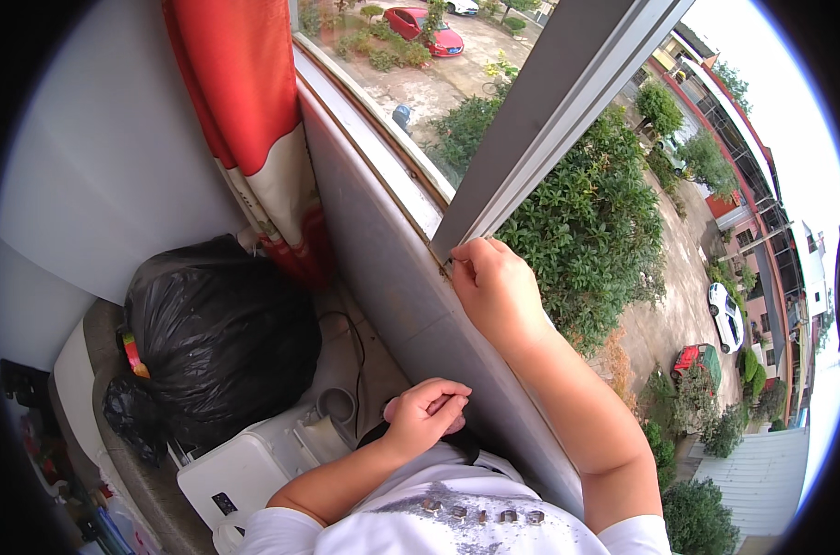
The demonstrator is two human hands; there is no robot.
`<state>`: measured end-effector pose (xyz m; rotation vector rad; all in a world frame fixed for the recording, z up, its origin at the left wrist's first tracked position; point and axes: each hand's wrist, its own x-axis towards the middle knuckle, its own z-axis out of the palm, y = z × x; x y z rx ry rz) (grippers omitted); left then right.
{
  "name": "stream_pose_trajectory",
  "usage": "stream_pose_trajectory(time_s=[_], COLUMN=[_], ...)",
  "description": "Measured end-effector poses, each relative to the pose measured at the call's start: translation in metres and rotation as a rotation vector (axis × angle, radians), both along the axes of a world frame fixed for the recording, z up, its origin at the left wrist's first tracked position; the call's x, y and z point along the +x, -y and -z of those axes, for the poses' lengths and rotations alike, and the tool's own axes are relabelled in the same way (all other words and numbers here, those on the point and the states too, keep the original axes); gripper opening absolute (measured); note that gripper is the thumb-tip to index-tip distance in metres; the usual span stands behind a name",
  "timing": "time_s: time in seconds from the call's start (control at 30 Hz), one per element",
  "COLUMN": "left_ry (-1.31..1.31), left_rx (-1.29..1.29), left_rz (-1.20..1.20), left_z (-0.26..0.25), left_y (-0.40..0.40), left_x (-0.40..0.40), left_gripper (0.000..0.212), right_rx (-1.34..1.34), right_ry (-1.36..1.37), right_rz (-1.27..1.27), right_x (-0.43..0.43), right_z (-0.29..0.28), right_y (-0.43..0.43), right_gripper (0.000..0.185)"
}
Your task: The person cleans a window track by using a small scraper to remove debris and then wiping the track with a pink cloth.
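My right hand is at the lower corner of a grey metal window frame, its fingers bent against the frame's foot just above the sill track. Whether it pinches something small there cannot be told. My left hand is in front of my body, below the sill, with its fingers curled. Something pinkish shows beside and under its fingers, too hidden to name. Past the frame the window stands open to the outside.
A red and cream curtain hangs at the sill's far end. A large black plastic bag sits at the left, near a white plastic lid. A black cable runs along the floor by the tiled wall. Outside are bushes and parked cars.
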<state>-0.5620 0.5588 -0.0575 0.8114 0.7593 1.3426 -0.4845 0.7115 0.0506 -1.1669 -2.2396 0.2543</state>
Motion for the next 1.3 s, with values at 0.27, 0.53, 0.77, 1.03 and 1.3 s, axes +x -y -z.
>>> stream_pose_trajectory(time_s=[0.27, 0.53, 0.77, 1.03, 1.3], left_ry=[-0.105, -0.181, 0.019, -0.082, -0.107], left_rx=[0.052, 0.05, -0.082, -0.061, -0.09], left_rz=[-0.006, -0.134, -0.114, -0.049, 0.055], left_z=[0.0, 0.012, 0.0, 0.006, 0.029], left_y=[0.003, 0.0, -0.011, -0.007, 0.014], left_x=[0.001, -0.005, -0.022, -0.021, -0.01], left_gripper=[0.009, 0.013, 0.019, 0.013, 0.015], right_rx=[-0.688, -0.488, -0.668, -0.868, -1.017], right_ry=[-0.469, -0.352, -0.625, -0.858, -1.028], right_rz=[0.123, 0.1, 0.111, 0.085, 0.209], right_x=[0.022, 0.026, 0.045, 0.088, 0.141], right_z=[-0.004, -0.016, -0.035, -0.031, -0.014], right_y=[-0.015, -0.004, 0.001, 0.009, 0.036], right_gripper=[0.012, 0.01, 0.01, 0.014, 0.014])
